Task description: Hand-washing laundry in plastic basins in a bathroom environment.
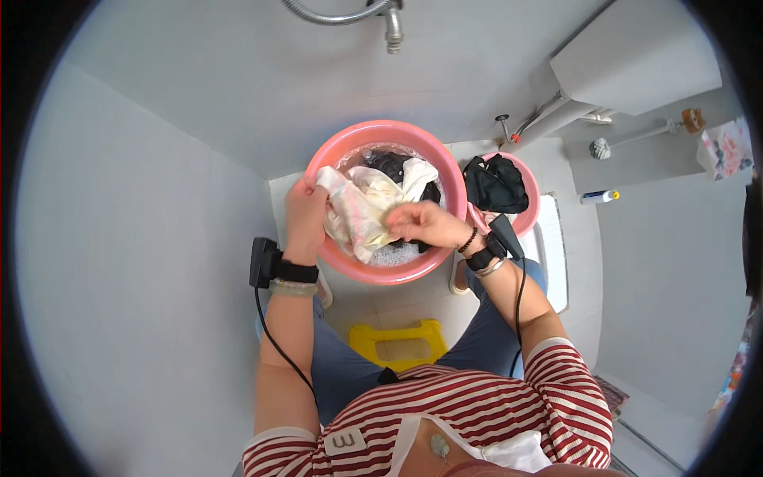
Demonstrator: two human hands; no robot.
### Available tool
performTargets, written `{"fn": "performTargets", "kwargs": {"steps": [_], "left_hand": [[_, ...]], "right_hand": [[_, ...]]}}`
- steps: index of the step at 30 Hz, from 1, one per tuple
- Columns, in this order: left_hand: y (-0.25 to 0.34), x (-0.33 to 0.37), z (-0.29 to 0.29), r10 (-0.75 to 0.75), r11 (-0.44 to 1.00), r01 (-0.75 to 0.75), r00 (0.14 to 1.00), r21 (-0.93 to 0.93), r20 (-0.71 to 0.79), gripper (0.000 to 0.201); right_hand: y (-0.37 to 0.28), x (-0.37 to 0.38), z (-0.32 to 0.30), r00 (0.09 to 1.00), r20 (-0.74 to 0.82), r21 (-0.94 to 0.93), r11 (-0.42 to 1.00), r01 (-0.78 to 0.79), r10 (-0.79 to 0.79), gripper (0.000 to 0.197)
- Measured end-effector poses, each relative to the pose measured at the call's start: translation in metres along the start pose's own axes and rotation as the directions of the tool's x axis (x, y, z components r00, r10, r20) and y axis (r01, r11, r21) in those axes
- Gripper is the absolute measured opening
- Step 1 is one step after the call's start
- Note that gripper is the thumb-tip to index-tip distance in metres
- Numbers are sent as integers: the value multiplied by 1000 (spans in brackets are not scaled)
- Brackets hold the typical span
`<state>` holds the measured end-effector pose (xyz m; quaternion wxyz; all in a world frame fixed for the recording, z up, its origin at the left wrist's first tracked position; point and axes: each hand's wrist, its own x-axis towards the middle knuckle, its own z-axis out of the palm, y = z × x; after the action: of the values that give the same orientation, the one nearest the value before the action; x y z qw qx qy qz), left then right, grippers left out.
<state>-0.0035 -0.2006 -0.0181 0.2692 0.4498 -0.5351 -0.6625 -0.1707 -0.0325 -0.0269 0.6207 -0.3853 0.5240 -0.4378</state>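
A large pink basin (pixel 385 274) holds sudsy water and wet laundry. My left hand (pixel 306 213), at its left rim, is closed on a wet white garment (pixel 347 208) with pale pink and yellow patches, which hangs stretched over the water. My right hand (pixel 427 224) is over the basin's right half, fingers curled in against the same garment's right side; its fingertips are slightly blurred. Behind the garment, dark clothes (pixel 388 164) and another white piece (pixel 419 175) lie in the water. Foam (pixel 393 254) shows along the near side.
Right of the basin stands a smaller pink basin (pixel 531 208) with dark clothes (pixel 497 184). A white squat toilet (pixel 554 258) is beside it. A yellow plastic stool (pixel 397 342) sits between my legs. Above are a metal tap (pixel 393 36) and hose; a bottle (pixel 598 196) and toilet brush (pixel 601 149) are at right.
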Motion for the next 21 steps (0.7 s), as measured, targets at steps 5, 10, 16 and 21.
{"fn": "performTargets", "kwargs": {"steps": [5, 10, 16, 21], "left_hand": [[11, -5, -2, -91, 870, 209, 958, -447, 272, 37], [26, -17, 1, -73, 804, 282, 920, -523, 385, 56], [35, -21, 1, 15, 682, 311, 899, -662, 438, 60], [44, -31, 12, 154, 592, 263, 890, -762, 428, 56]], "right_hand": [[6, 7, -24, 940, -338, -107, 994, 15, -51, 13], [13, 18, -21, 898, -438, -161, 986, -36, -39, 29], [19, 33, -8, 900, -420, 194, 980, -41, 121, 49], [8, 36, 9, 952, -297, 361, 932, 43, 72, 44]]}}
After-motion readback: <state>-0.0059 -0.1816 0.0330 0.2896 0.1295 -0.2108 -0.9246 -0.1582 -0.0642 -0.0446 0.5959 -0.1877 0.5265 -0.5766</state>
